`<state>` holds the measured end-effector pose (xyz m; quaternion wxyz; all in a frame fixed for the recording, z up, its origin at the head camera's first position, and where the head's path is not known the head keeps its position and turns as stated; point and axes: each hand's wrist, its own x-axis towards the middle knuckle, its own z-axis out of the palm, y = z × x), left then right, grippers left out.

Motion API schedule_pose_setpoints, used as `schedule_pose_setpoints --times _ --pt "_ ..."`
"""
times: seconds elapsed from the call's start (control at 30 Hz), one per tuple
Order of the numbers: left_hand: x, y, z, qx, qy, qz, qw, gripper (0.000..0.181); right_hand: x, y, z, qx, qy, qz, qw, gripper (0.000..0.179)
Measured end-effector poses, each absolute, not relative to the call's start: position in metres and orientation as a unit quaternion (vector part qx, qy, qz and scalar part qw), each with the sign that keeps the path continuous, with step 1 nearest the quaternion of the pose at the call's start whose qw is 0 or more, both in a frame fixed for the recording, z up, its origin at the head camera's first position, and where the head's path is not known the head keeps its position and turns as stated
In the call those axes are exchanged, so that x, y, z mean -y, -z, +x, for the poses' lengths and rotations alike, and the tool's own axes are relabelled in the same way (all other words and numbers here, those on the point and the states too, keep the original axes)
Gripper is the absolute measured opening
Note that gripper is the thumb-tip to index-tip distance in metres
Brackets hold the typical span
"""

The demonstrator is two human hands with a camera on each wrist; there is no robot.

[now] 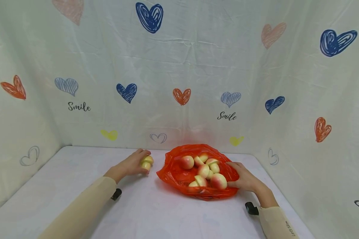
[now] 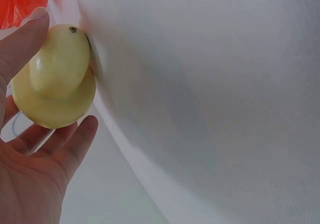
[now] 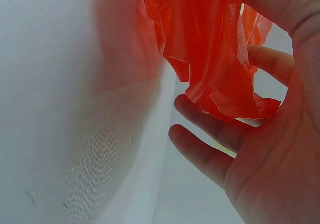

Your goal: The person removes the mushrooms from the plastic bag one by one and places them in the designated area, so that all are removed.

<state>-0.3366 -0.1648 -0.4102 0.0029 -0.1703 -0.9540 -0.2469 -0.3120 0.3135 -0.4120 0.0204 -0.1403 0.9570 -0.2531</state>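
A pale yellow mushroom-shaped piece (image 1: 147, 162) with a rounded cap and a thick stem is between the thumb and fingers of my left hand (image 1: 134, 163), left of the bag. In the left wrist view, the stem end of the mushroom-shaped piece (image 2: 60, 63) shows a small dark spot. An open red plastic bag (image 1: 173, 182) lies mid-table. Inside it are several more mushroom-shaped pieces (image 1: 203, 170), pale with pinkish-red caps. My right hand (image 1: 244, 177) holds the bag's right rim. Close up, the bag's crumpled edge (image 3: 215, 58) hangs between thumb and fingers.
A white cloth covers the table (image 1: 143, 215). Behind and at both sides hangs a white curtain (image 1: 155, 66) printed with hearts and the word Smile. A black wrist device (image 1: 116, 194) is by the left wrist, another black device (image 1: 251, 208) by the right.
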Motion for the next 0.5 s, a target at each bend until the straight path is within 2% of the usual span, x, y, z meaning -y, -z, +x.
schedule_pose_setpoints --times 0.27,0.5 --pt "0.17 0.4112 -0.334 0.953 0.248 -0.174 0.008 0.074 -0.3133 0.4126 -0.311 -0.957 0.255 -0.139 0.021 0.089" --pt "0.1709 0.4101 -0.3332 0.949 0.261 -0.178 0.011 0.067 -0.3145 0.4123 -0.3133 -0.955 0.259 -0.141 0.022 0.089"
